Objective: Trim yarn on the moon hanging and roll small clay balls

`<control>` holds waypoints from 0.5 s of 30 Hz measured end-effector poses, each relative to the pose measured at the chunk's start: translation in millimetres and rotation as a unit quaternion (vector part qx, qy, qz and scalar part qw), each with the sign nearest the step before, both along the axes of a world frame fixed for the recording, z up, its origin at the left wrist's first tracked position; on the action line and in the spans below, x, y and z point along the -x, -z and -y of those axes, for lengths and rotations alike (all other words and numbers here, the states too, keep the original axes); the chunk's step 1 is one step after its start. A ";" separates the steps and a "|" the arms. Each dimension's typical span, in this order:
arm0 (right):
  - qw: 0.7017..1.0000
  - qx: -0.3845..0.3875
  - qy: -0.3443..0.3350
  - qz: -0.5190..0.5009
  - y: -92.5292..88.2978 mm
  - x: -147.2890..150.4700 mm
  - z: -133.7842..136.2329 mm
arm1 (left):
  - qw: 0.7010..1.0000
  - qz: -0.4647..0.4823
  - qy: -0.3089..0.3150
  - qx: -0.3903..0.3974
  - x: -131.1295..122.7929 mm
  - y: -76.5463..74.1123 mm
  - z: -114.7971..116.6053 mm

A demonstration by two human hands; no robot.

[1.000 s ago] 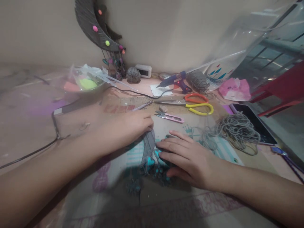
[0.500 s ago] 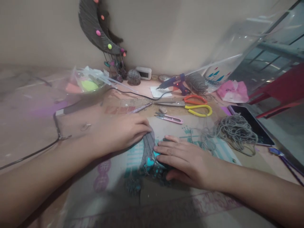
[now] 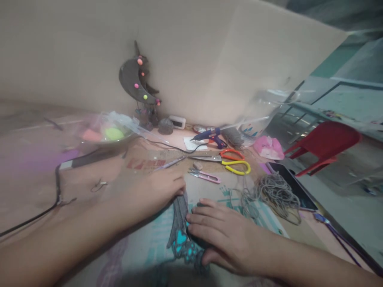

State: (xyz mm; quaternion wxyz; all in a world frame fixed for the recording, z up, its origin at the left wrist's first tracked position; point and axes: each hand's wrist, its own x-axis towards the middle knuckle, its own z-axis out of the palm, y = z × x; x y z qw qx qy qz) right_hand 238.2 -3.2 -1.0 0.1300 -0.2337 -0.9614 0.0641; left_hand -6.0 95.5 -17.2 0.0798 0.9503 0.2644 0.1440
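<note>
My left hand [image 3: 163,186] has its fingers closed on the upper end of a grey yarn piece [image 3: 179,211], which spreads downward in a strip. Turquoise hearts [image 3: 181,238] and small turquoise spots show on its lower part. My right hand [image 3: 221,233] lies over the piece's right side with fingers stretched out, the thumb lower down. Something dark beneath the right palm is mostly hidden. Above the hands, pink thread snips [image 3: 206,176] and scissors with one red and one yellow handle [image 3: 236,166] rest on the cardboard.
Loose grey yarn [image 3: 277,195] lies beside a tablet [image 3: 291,187] at the right. A glue gun [image 3: 211,137] with a lit red light sits at the back. Its cable crosses leftward near a bowl [image 3: 113,137]. A yarn-covered moon [image 3: 131,81] stands against the wall. A red chair [image 3: 326,143] is beyond.
The view has tilted up, so everything sits lower and more wall and chair show. Both hands keep about the same hold and place on the yarn piece.
</note>
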 end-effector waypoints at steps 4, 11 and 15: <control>1.000 -0.004 -0.008 0.015 2.5 0.3 -1.6 | 0.999 0.034 -0.020 0.012 1.3 6.7 8.2; 0.994 -0.082 0.018 -0.068 -16.9 -8.0 -6.5 | 0.998 0.061 -0.022 0.021 4.2 17.2 9.3; 0.967 -0.044 0.233 -0.094 -36.7 -40.7 -56.6 | 0.997 0.076 -0.019 0.021 4.7 18.5 9.5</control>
